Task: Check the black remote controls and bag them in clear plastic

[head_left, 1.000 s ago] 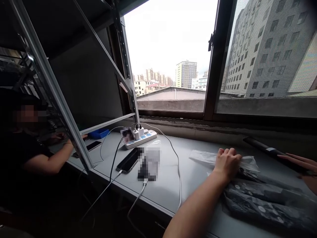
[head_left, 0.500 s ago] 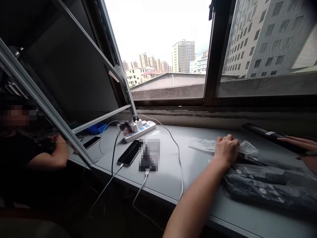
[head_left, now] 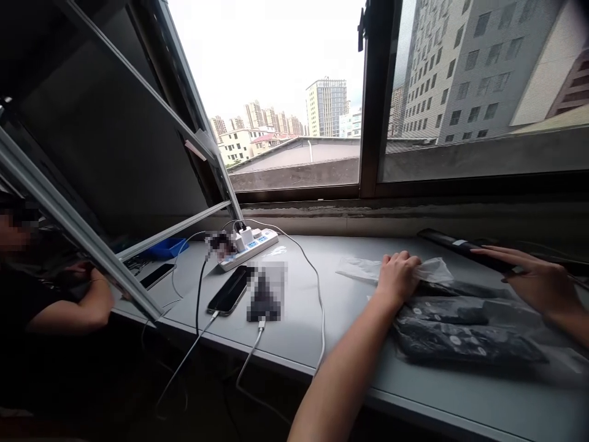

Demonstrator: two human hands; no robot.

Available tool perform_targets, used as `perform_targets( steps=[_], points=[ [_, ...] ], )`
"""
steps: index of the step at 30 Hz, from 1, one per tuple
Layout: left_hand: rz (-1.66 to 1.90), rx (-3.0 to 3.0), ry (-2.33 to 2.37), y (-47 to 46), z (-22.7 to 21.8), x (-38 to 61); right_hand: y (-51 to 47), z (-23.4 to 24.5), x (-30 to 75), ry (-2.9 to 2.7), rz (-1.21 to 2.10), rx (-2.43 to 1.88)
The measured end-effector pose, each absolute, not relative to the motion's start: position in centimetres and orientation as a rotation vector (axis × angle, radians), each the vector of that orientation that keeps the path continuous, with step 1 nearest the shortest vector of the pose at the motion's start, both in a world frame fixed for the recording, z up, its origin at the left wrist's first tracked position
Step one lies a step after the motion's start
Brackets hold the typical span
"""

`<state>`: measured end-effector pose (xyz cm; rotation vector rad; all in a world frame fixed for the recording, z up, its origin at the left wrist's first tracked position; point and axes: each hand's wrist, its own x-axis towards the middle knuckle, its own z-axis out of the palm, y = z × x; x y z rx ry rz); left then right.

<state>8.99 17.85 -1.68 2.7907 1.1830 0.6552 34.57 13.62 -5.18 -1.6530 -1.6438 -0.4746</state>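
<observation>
My left hand (head_left: pixel 398 275) is closed on a clear plastic bag (head_left: pixel 356 269), pressed to the grey tabletop; the crumpled plastic shows on both sides of the fist. Beneath its wrist and to the right lie dark objects with pale oval marks in clear plastic packaging (head_left: pixel 460 341). At the right, my right hand (head_left: pixel 536 279) has its fingers along the top of a long black bar (head_left: pixel 442 241) with a white label, the thumb on the near side. The bar lies slanted towards the window. Its near end is hidden by the hand.
A white power strip (head_left: pixel 251 248) with plugs and cables stands by the metal shelf frame (head_left: pixel 179 228). Before it lie a phone (head_left: pixel 229 290) on a cable and a blurred-out item (head_left: pixel 267 294). A blue tray (head_left: pixel 168 247) and a person (head_left: pixel 69 307) are at the left.
The view has swung to the right, so more of my right hand and the packages shows. My left hand stays on the plastic bag, and the right stays at the black bar.
</observation>
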Motion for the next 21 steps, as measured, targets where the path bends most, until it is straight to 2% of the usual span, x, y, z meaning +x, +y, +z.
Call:
perform_targets(
  steps=[8, 21],
  points=[
    [0.821, 2.762, 1.160, 17.9, -0.7, 8.8, 13.1, -2.7, 32.2, -1.576, -0.311, -1.483],
    [0.905, 2.749, 1.221, 18.6, -0.5, 8.8, 12.2, -1.0, 29.5, -1.758, -0.317, -1.298]
  ],
)
